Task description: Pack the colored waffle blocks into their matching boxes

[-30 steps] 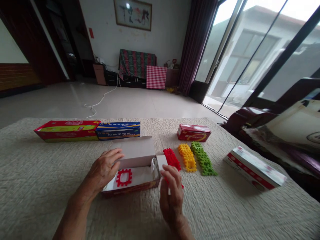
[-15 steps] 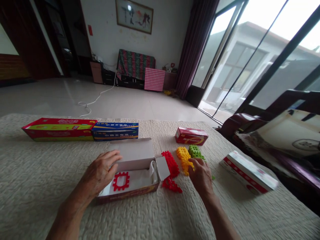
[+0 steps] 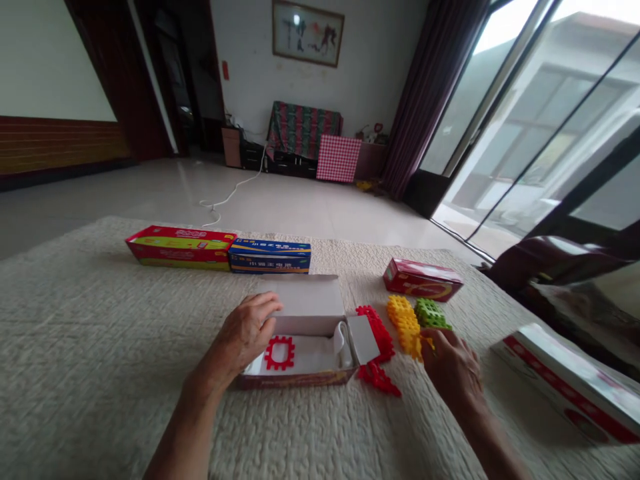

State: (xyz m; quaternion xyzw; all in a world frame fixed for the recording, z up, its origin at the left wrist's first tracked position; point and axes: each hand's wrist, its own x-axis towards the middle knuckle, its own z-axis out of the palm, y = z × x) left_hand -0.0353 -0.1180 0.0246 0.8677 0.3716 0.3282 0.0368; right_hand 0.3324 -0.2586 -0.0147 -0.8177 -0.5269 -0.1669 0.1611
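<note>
An open box lies on the quilted cover, its lid flap raised at the back. Inside it, on a white lining, rests a red square toothed frame. My left hand is at the box's left end, fingers bent together near the lid; what they grip is hidden. Right of the box are red toothed pieces, yellow pieces and green pieces. My right hand pinches a yellow piece beside the yellow pile.
Behind the open box stand a red and green box and a blue box. A small red box is behind the colored pieces. A white and red box lies at the right.
The view has turned left, so everything sits further right. My right hand has drawn slightly away from the yellow pile with a yellow piece between its fingers.
</note>
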